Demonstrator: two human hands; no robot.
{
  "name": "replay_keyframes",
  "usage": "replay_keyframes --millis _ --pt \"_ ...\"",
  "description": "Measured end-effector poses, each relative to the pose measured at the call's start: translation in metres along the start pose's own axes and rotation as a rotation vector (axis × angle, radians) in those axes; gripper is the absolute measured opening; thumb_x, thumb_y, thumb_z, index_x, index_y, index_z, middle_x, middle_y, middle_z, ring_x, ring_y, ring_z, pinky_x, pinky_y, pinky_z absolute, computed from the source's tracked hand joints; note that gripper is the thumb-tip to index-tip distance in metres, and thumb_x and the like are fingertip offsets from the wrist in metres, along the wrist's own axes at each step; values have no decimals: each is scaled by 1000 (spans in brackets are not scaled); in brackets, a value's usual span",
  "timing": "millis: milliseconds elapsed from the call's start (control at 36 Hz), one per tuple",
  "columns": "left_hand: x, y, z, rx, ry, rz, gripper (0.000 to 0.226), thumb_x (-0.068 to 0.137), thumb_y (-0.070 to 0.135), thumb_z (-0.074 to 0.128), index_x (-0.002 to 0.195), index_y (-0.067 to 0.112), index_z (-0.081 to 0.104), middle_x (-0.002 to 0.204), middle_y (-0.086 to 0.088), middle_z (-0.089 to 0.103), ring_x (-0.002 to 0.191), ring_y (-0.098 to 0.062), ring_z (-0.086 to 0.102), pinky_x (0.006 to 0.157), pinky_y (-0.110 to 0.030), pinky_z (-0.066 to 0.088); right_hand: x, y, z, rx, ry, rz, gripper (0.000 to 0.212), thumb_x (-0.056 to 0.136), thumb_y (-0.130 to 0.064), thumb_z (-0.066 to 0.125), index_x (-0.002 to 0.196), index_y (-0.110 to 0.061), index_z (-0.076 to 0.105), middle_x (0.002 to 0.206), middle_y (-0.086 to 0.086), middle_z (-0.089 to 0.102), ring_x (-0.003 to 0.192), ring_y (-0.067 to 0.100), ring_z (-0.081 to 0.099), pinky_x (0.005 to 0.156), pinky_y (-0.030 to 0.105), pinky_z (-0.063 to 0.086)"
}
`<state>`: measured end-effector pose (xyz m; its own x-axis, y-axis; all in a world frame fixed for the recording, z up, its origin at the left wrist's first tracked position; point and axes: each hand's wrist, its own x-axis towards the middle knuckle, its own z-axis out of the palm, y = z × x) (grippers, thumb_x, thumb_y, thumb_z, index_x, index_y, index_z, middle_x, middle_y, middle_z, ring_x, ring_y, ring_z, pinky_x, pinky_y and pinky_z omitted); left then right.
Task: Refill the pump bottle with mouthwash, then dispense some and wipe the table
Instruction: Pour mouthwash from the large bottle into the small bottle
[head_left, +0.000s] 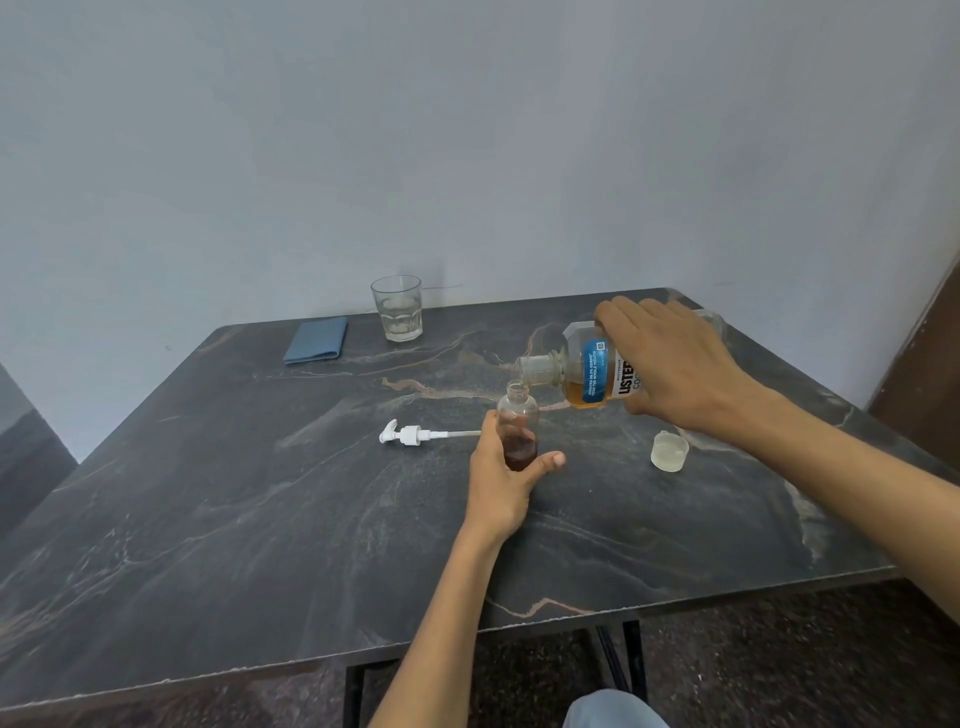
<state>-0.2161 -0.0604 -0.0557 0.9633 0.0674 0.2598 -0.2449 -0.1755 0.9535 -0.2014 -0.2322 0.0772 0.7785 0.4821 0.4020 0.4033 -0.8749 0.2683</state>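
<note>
My left hand (501, 483) wraps the small clear pump bottle (517, 426) upright on the marble table (208, 519); my right hand (670, 364) grips the tipped Listerine bottle (587, 371), mouth over its neck.

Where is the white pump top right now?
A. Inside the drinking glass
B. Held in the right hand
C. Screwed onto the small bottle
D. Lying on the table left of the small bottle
D: the white pump top lies flat on the table, left of the open small bottle.
</note>
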Motion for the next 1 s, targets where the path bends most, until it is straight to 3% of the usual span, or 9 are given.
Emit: replay_keyframes --millis 167,639,1000 --pt "0 0 0 5 -4 0 50 73 24 79 106 33 43 106 7 59 100 -3 55 80 -11 40 0 0 0 -3 -1 -2 70 61 -26 82 116 -17 41 106 2 53 80 12 34 70 26 25" --pt "0 -1 0 15 3 12 47 73 24 80 101 36 43 104 8 59 100 -3 55 79 -10 39 0 0 -2 -12 -4 -11 68 60 -25 83 112 -17 41 102 1 51 80 14 36 69 26 27" --pt "0 -1 0 8 -5 -14 50 74 24 79 110 28 44 112 1 60 108 -13 56 95 -27 44 0 1 1 -25 14 -13 71 57 -27 85 112 -17 41 102 1 53 79 13 34 68 26 25"
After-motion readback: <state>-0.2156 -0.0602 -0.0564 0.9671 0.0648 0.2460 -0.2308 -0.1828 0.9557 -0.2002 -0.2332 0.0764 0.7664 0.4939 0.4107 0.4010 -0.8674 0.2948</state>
